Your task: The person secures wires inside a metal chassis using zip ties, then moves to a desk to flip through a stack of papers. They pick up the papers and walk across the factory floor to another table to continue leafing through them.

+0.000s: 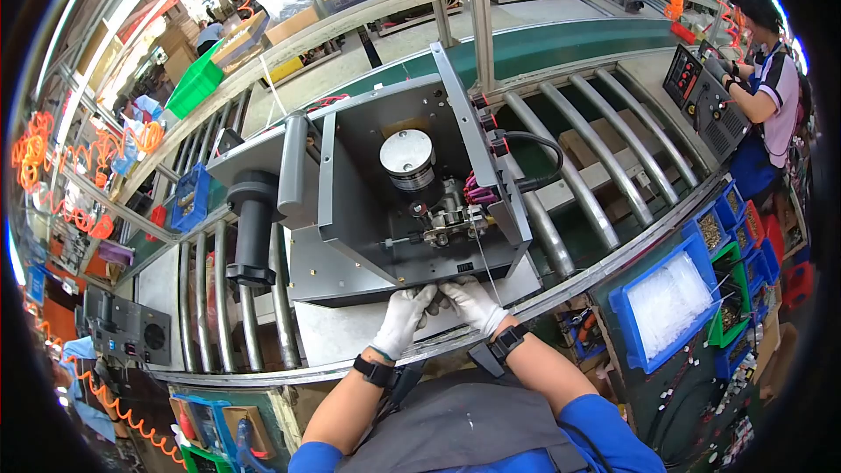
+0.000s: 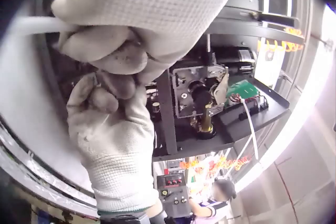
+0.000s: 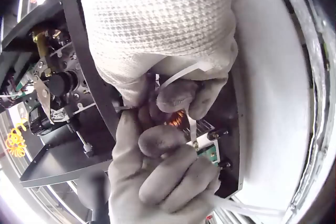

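Both white-gloved hands meet at the near lower edge of a dark grey machine housing (image 1: pixel 363 263). My left hand (image 1: pixel 407 315) has its fingers curled, and a white cable tie (image 2: pixel 39 25) sticks out from it. My right hand (image 1: pixel 473 302) pinches a white strip of cable tie (image 3: pixel 184 70) between thumb and fingers, fingertips right against the left hand's. Behind the fingers a copper coil (image 3: pixel 177 119) and a green board (image 3: pixel 211 154) show inside the housing. The housing's upper bay holds a wire-feed mechanism (image 1: pixel 451 223) and a round silver-topped motor (image 1: pixel 407 153). Darkened fingertips hide the spot being worked.
The housing stands on a roller conveyor (image 1: pixel 552 166). A blue tray (image 1: pixel 632 333) of white cable ties lies at right, beside small parts bins (image 1: pixel 710 228). Another person (image 1: pixel 775 96) works on a second machine (image 1: pixel 710 109) at far right. A control unit (image 1: pixel 127 328) sits at left.
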`<state>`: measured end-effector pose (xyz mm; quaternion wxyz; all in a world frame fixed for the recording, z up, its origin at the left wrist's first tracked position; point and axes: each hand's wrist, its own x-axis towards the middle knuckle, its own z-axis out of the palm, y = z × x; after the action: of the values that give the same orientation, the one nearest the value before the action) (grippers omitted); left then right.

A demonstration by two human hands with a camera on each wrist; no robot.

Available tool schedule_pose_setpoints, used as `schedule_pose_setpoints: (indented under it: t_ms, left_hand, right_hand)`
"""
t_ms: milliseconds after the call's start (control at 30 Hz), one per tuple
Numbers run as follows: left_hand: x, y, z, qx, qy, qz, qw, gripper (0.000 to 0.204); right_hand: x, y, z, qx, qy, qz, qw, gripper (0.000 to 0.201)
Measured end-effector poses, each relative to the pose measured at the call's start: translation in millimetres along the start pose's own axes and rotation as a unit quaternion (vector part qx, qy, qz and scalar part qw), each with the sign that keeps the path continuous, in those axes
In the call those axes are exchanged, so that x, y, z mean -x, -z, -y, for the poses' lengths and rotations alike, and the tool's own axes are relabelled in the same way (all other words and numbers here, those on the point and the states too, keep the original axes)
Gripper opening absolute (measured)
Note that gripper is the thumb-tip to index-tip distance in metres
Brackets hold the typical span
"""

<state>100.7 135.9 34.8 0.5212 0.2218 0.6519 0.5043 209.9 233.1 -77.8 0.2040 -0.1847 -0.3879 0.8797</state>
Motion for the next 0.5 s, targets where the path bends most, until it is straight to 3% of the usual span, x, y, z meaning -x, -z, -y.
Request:
schedule_pose_setpoints:
  t_ms: [33,100,167,200,233,300,333,433,500]
  left_hand:
    - [4.0,2.9,-1.6,-0.003,0.0,-0.002,1.0,0.02]
    - [13.4,8.2,-0.2,-0.192,0.027,-0.081,0.978,0.022]
    - [20.8,7.8,3.6,-0.187,-0.007,-0.091,0.978,0.021]
    - [18.6,6.1,8.5,-0.21,-0.122,-0.114,0.963,0.024]
    - [16.8,3.0,11.2,-0.23,-0.236,-0.136,0.934,0.031]
    - [16.7,-8.3,-3.9,-0.286,-0.252,-0.166,0.909,0.041]
    - [18.1,-14.7,-14.2,-0.332,-0.222,-0.182,0.898,0.041]
    - [4.9,-18.4,-16.0,-0.416,-0.181,-0.21,0.866,0.038]
    - [-1.9,-19.4,-16.5,-0.426,-0.273,-0.222,0.834,0.035]
  right_hand:
    - [-1.7,-1.7,-5.0,-0.066,-0.026,-0.021,0.997,0.013]
    - [-5.6,-5.2,-9.5,-0.135,-0.031,-0.013,0.99,0.011]
    - [-4.9,-7.0,-12.6,-0.276,0.003,0.027,0.961,0.011]
    - [-5.1,-6.5,-14.0,-0.309,-0.003,0.029,0.951,0.013]
    - [-4.8,-3.1,-15.0,-0.308,-0.004,0.032,0.951,0.013]
    - [-2.8,-2.7,-7.6,-0.29,-0.011,0.102,0.952,0.016]
    - [2.3,-10.2,-2.0,-0.258,-0.038,0.014,0.965,0.017]
    - [16.2,-11.7,6.1,-0.233,-0.046,0.057,0.97,0.02]
    - [13.5,-6.1,-0.2,-0.228,-0.042,0.075,0.97,0.02]
